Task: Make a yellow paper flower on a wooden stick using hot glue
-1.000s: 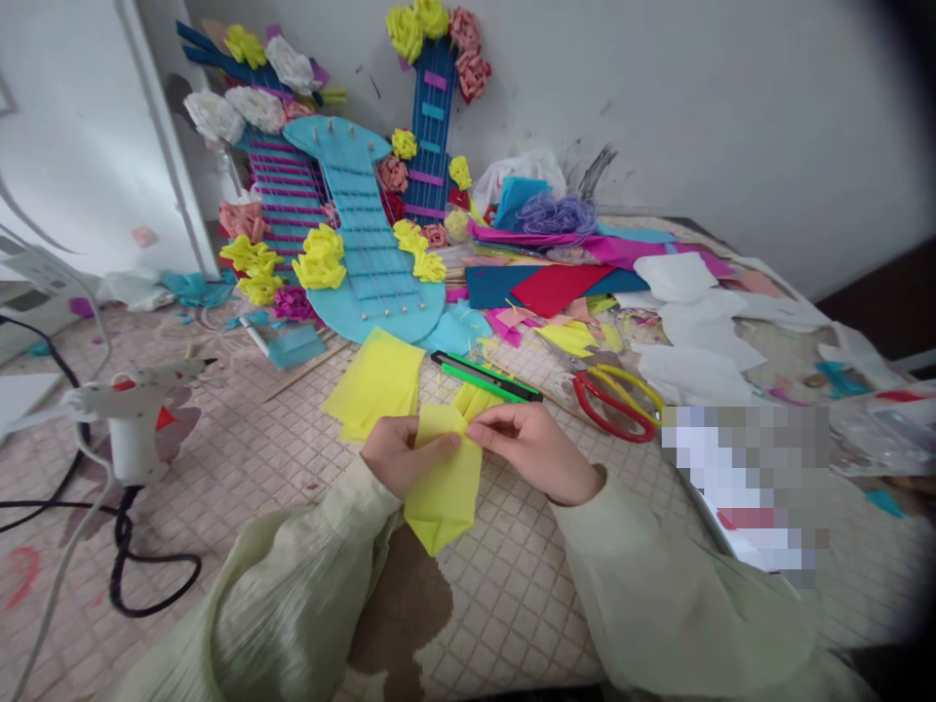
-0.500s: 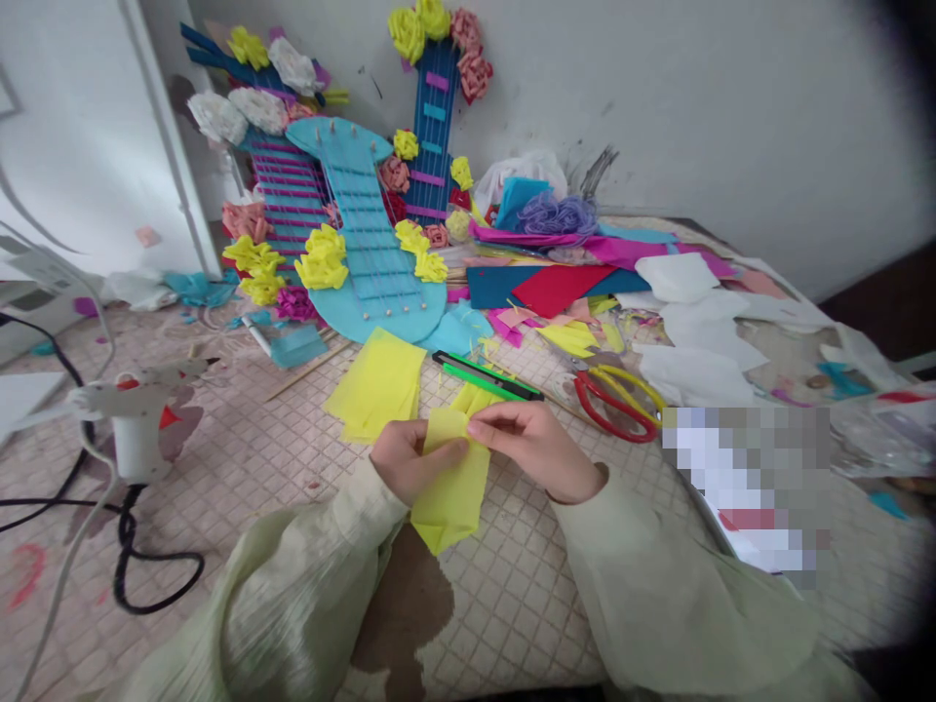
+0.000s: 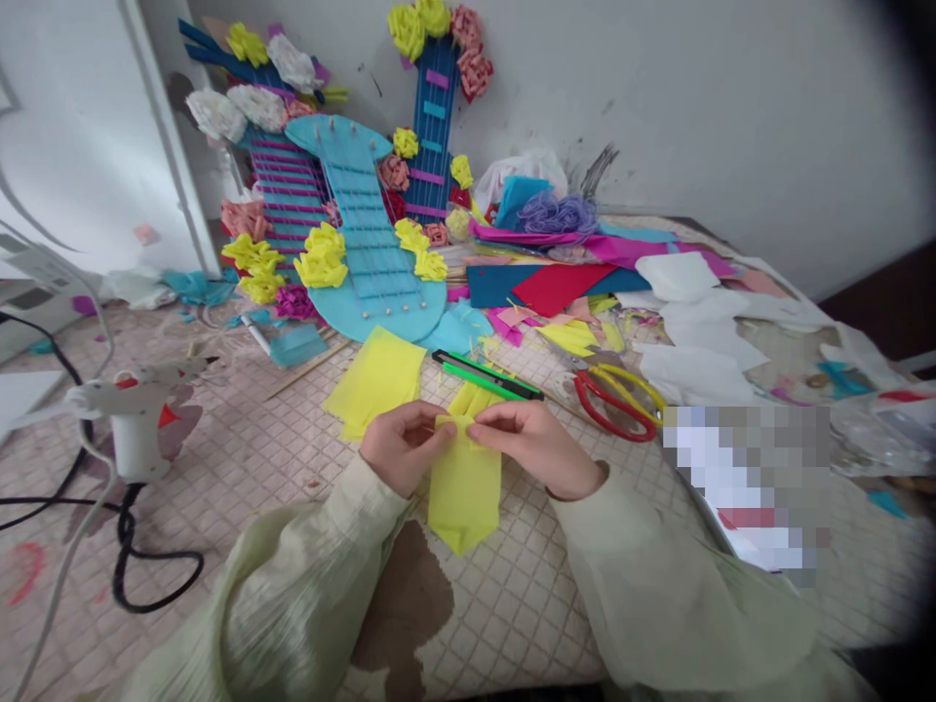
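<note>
A strip of thin yellow crepe paper (image 3: 463,497) hangs down between my hands, its lower end coming to a blunt point. My left hand (image 3: 402,444) pinches its top left edge between thumb and fingers. At the top right edge, my right hand (image 3: 541,444) pinches the same paper, thumb tips close together. Just beyond the fingers lies a green and black utility knife (image 3: 489,375), partly over more folded yellow paper (image 3: 472,395). A stack of yellow paper sheets (image 3: 376,375) rests past my left hand.
A white glue gun (image 3: 136,424) with a looped black cord stands at left. Red and yellow scissors (image 3: 614,400) lie at right, near white paper pieces (image 3: 694,331). Flower-trimmed blue cardboard string instruments (image 3: 366,234) lean on the wall. A blurred patch (image 3: 746,487) covers something at right.
My left hand has moved up to the paper's top edge, fingers now pinching there. The strip has swung right and hangs straighter. My right hand has barely moved.
</note>
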`<state>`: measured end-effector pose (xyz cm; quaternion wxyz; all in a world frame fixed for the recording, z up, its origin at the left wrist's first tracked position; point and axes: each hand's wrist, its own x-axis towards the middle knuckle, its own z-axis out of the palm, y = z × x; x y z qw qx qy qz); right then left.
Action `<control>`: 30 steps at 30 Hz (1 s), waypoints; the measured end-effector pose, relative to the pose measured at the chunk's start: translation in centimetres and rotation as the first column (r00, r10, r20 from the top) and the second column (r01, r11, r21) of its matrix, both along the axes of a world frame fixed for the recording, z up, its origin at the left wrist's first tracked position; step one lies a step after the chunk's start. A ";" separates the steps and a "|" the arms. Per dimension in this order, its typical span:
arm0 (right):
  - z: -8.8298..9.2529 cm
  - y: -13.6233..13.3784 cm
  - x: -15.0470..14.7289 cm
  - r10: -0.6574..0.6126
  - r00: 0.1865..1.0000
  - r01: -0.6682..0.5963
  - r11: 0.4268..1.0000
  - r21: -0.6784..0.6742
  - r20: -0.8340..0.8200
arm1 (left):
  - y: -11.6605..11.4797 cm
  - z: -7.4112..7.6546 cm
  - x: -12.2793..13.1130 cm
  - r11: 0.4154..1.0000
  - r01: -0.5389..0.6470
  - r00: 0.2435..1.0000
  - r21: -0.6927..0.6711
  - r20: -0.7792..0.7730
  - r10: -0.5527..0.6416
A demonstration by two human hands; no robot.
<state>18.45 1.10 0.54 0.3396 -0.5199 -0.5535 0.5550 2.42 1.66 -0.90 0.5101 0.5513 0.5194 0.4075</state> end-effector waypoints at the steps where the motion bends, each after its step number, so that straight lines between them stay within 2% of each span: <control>1: 0.0 0.0 0.0 -0.006 1.000 0.006 1.000 -0.007 0.002 | 0.0 0.0 0.0 1.000 0.001 0.999 0.025 -0.044 0.000; 3: 0.1 0.0 0.0 -0.018 1.000 0.018 1.000 -0.016 0.004 | -0.1 0.1 0.0 0.998 -0.003 0.994 0.059 -0.113 0.010; 6: 0.3 0.0 0.0 -0.028 1.000 0.028 0.999 -0.022 0.013 | -0.4 0.6 0.1 0.990 -0.001 0.995 0.143 -0.096 0.015; 10: 0.4 0.0 -0.1 -0.042 0.999 0.043 0.999 -0.021 0.010 | -0.8 1.2 0.3 0.968 0.096 0.995 0.232 -0.056 -0.085; 14: 0.3 0.1 0.0 -0.030 1.000 0.030 1.000 0.003 -0.003 | -0.6 1.3 0.2 0.987 0.106 0.994 0.120 -0.021 -0.105; 17: 0.3 0.1 0.0 -0.022 1.000 0.022 1.000 0.002 -0.017 | -0.3 1.1 0.2 0.997 0.070 0.996 0.018 0.059 -0.071; 22: 0.3 0.0 0.0 -0.024 0.999 0.024 1.000 0.010 -0.034 | 0.0 0.8 0.1 0.990 0.080 0.981 -0.113 0.183 -0.059; 30: 0.5 0.1 0.1 -0.033 0.999 0.033 0.999 0.014 -0.044 | 0.2 0.6 -0.1 0.979 0.144 0.971 -0.143 0.210 -0.112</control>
